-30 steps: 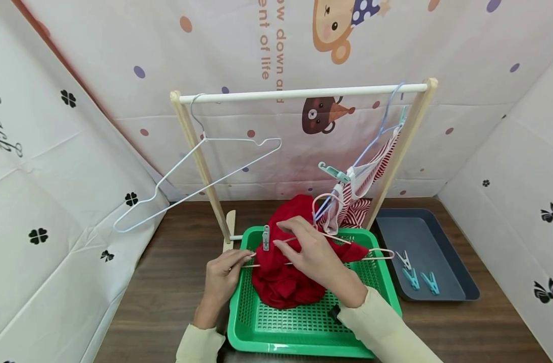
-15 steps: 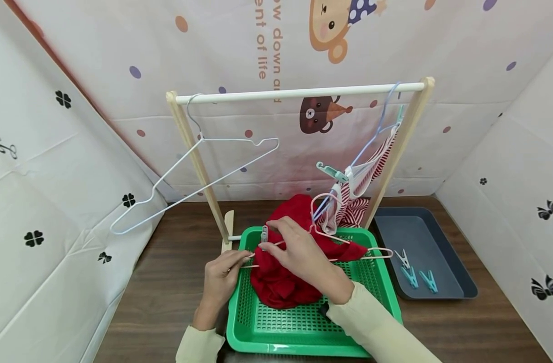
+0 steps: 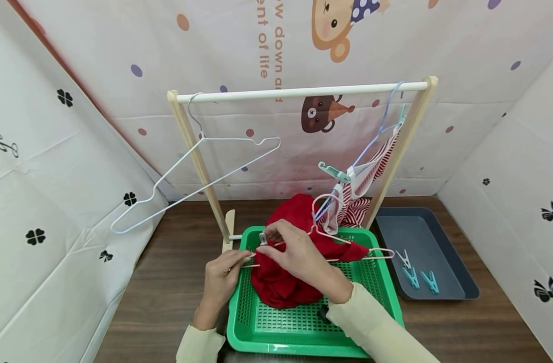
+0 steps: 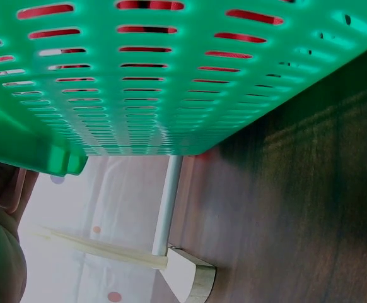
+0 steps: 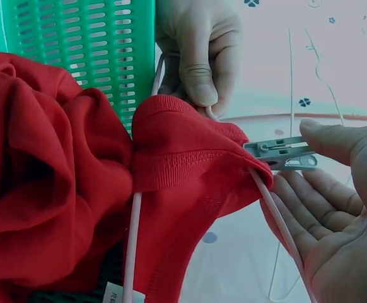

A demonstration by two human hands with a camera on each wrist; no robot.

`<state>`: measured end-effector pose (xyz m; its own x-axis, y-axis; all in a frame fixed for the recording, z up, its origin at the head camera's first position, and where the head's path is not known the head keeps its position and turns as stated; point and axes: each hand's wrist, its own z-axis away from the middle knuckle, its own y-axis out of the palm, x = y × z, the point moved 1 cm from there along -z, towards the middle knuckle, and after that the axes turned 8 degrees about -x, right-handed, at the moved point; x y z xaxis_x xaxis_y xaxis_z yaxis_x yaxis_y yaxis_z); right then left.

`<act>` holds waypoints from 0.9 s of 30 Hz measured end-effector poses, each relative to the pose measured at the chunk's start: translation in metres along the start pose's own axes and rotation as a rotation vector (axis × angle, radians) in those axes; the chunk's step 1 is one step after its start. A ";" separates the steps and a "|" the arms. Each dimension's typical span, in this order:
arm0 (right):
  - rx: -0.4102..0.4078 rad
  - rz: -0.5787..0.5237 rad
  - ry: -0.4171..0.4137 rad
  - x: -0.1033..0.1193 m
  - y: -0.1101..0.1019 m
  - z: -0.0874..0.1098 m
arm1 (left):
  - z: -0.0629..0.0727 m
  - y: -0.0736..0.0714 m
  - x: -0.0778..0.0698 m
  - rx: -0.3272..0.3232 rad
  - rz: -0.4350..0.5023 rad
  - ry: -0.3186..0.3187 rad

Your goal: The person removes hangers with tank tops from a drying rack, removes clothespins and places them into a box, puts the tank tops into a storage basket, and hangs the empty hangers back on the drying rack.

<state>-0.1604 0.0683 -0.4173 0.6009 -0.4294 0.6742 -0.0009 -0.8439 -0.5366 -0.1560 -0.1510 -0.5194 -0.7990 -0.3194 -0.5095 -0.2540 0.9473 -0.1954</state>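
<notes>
A red garment point(image 3: 281, 287) lies bunched over a pale pink clothes hanger point(image 3: 381, 253), partly within the green basket point(image 3: 299, 348). At the basket's left rim, my left hand point(image 3: 222, 277) pinches the hanger's end between thumb and fingers. My right hand point(image 3: 296, 252) has its thumb and fingers around the handles of a grey clothespin point(image 5: 281, 151). That clothespin's jaws bite the red cloth against the hanger wire, as the right wrist view shows. The left wrist view mostly has the basket's slotted side point(image 4: 139, 82), with part of the left hand point(image 4: 0, 252) at its edge.
Behind the basket stands a wooden rack with a white rail point(image 3: 299, 93). A white hanger point(image 3: 204, 138) hangs at its left, a striped red-and-white garment point(image 3: 349, 201) on a blue hanger at its right. Several clothespins point(image 3: 410, 277) lie in the dark tray point(image 3: 462, 282).
My right hand has moved left to the grey clothespin, from standing apart beside it, thumb and fingers drawing closer together. The clothespin has tilted slightly. My left hand has stayed on the hanger.
</notes>
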 end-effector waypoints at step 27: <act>-0.130 -0.103 -0.244 -0.003 -0.007 0.004 | -0.001 0.000 -0.002 -0.004 0.003 -0.013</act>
<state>-0.1592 0.0770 -0.4177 0.7778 -0.2622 0.5712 -0.0224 -0.9198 -0.3917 -0.1550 -0.1500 -0.5173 -0.7923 -0.3173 -0.5211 -0.2544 0.9482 -0.1904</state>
